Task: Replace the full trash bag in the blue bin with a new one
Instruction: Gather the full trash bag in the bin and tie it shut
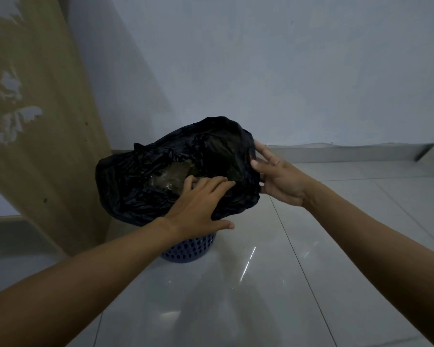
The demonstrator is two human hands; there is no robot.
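A black trash bag (135, 181) is draped over a small blue perforated bin (189, 249) on the floor, hiding most of the bin. The bag's mouth is open and clear plastic trash (168, 175) shows inside. My left hand (198, 201) lies flat on the near edge of the bag, fingers spread and reaching into the opening. My right hand (273, 174) is at the bag's right edge, thumb and fingers pinching the raised rim of the plastic.
A tan wooden panel (48, 121) with peeled patches stands just left of the bin. A pale wall (286, 71) with a skirting strip runs behind. Glossy light floor tiles (286, 271) spread to the right and toward me.
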